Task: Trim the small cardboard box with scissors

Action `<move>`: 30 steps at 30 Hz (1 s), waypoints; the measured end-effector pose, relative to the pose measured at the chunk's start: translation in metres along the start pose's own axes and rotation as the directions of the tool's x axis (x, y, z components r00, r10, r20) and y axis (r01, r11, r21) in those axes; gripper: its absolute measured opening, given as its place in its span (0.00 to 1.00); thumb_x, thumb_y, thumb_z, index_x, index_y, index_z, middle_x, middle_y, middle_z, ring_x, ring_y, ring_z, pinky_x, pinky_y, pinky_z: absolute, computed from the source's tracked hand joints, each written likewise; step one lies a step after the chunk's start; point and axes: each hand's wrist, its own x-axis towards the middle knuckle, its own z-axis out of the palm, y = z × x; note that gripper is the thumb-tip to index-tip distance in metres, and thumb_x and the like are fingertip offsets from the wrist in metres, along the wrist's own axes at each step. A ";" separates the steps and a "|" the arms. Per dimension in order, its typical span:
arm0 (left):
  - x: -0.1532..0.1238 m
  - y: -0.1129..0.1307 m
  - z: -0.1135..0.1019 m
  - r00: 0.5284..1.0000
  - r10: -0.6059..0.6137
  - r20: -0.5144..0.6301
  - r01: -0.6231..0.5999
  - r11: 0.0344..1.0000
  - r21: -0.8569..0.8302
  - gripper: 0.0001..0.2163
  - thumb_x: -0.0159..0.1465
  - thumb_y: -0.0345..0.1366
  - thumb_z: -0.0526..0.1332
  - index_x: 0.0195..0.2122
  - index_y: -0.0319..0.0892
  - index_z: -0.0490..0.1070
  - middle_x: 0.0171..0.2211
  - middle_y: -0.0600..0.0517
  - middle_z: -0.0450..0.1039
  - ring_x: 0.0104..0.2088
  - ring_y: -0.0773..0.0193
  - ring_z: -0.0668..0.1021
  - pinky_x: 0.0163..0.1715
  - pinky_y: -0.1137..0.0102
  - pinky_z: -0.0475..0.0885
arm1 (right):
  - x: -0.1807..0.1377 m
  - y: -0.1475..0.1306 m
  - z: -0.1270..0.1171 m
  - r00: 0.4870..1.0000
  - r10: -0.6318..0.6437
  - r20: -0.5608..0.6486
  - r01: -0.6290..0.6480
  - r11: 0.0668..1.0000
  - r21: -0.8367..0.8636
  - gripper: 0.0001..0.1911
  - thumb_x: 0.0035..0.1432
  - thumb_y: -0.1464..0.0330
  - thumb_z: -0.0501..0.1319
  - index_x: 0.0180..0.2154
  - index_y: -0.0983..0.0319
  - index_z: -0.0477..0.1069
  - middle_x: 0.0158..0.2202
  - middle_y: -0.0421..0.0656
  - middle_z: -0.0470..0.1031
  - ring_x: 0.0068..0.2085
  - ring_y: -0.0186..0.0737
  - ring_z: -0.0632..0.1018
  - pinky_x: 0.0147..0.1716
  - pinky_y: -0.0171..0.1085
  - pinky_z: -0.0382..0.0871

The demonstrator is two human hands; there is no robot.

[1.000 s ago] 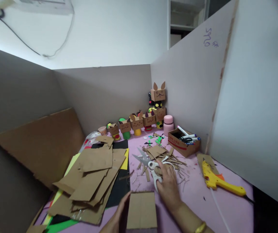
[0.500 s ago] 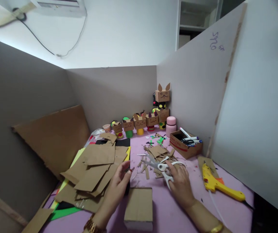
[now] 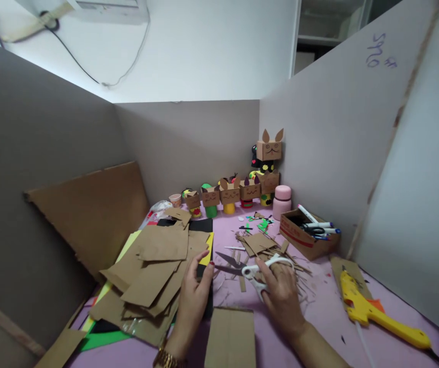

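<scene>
My right hand [image 3: 283, 294] grips white-handled scissors [image 3: 248, 271], fingers through the loops. The dark blades are spread and point left, toward my left hand [image 3: 196, 283]. That hand is raised beside the cardboard pile, thumb and forefinger apart, with nothing that I can make out between them. Close to the thumb tip are the blade ends; whether they touch it I cannot tell. Below and between both hands lies a cardboard box [image 3: 230, 335], cut off by the bottom of the view.
Stacked cardboard sheets [image 3: 161, 245] cover the left side. Cardboard scraps [image 3: 260, 243] lie beyond the scissors. Animal-faced cardboard figures [image 3: 229, 194] line the back, near a pink bottle [image 3: 282, 202]. A marker box [image 3: 307, 240] and yellow glue gun [image 3: 380, 317] are at the right.
The scissors have swung level, their blades nearer my left hand. A small dark piece seen at my left fingertips earlier is not visible now. The camera view has shifted slightly.
</scene>
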 end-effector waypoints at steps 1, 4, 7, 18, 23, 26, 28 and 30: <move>0.000 0.000 -0.001 1.000 0.016 -0.002 -0.016 1.000 0.024 0.17 0.62 0.44 0.57 0.48 0.41 0.69 0.49 0.41 0.73 0.51 0.50 0.72 0.52 0.57 0.64 | -0.001 0.001 0.000 1.000 -0.007 -0.005 0.007 1.000 0.000 0.40 0.49 0.81 0.52 0.63 0.58 0.46 0.42 0.48 0.65 0.46 0.54 0.67 0.49 0.55 0.60; 0.000 0.003 0.000 0.996 0.084 0.016 -0.085 0.993 0.084 0.13 0.56 0.41 0.63 0.40 0.44 0.74 0.47 0.44 0.74 0.51 0.50 0.71 0.53 0.57 0.61 | -0.003 0.006 0.000 1.000 -0.020 -0.016 0.020 1.000 -0.005 0.38 0.51 0.81 0.52 0.63 0.59 0.47 0.43 0.50 0.64 0.46 0.56 0.66 0.47 0.57 0.61; 0.000 0.009 0.004 0.992 0.125 0.031 -0.128 0.985 0.120 0.09 0.51 0.38 0.67 0.34 0.45 0.76 0.45 0.45 0.74 0.51 0.49 0.71 0.53 0.55 0.61 | -0.003 0.006 0.001 0.999 -0.046 -0.025 0.046 0.999 -0.005 0.35 0.52 0.81 0.51 0.62 0.59 0.51 0.42 0.50 0.64 0.45 0.56 0.66 0.47 0.57 0.61; 0.004 -0.005 -0.003 0.994 -0.013 -0.105 0.017 0.999 0.036 0.12 0.60 0.43 0.58 0.30 0.41 0.76 0.36 0.47 0.79 0.40 0.55 0.78 0.42 0.64 0.71 | 0.000 0.010 0.000 0.999 -0.033 -0.008 0.033 0.999 0.029 0.34 0.51 0.81 0.52 0.60 0.60 0.53 0.42 0.50 0.63 0.45 0.55 0.66 0.48 0.58 0.59; 0.008 -0.013 -0.003 0.994 -0.075 -0.083 0.083 0.992 0.096 0.13 0.56 0.45 0.61 0.24 0.41 0.76 0.22 0.52 0.78 0.27 0.58 0.79 0.30 0.68 0.71 | 0.000 0.011 0.001 0.998 0.057 0.003 -0.057 0.998 0.027 0.37 0.50 0.81 0.53 0.61 0.58 0.51 0.42 0.49 0.62 0.45 0.56 0.66 0.49 0.58 0.59; 0.007 -0.013 0.002 0.998 -0.059 0.033 0.054 0.990 0.134 0.08 0.53 0.40 0.63 0.26 0.42 0.78 0.24 0.51 0.80 0.28 0.57 0.79 0.30 0.68 0.72 | 0.000 0.010 0.002 0.995 0.097 0.018 -0.097 0.995 0.031 0.38 0.50 0.82 0.52 0.62 0.57 0.49 0.43 0.49 0.62 0.46 0.55 0.65 0.51 0.59 0.58; 0.007 -0.011 0.002 0.997 -0.041 0.070 0.029 0.986 0.162 0.08 0.52 0.38 0.63 0.31 0.44 0.79 0.31 0.50 0.82 0.33 0.56 0.80 0.36 0.67 0.72 | 0.000 0.009 0.002 0.994 0.110 0.025 -0.111 0.993 0.041 0.39 0.50 0.82 0.52 0.62 0.56 0.48 0.43 0.48 0.62 0.47 0.55 0.65 0.51 0.59 0.57; 0.008 -0.009 0.000 0.996 -0.039 0.080 0.021 0.979 0.204 0.08 0.54 0.40 0.62 0.28 0.44 0.79 0.27 0.50 0.81 0.31 0.55 0.80 0.37 0.64 0.72 | 0.000 0.010 0.003 0.992 0.122 0.030 -0.123 0.991 0.059 0.39 0.50 0.82 0.52 0.62 0.55 0.48 0.43 0.48 0.62 0.47 0.55 0.65 0.51 0.59 0.57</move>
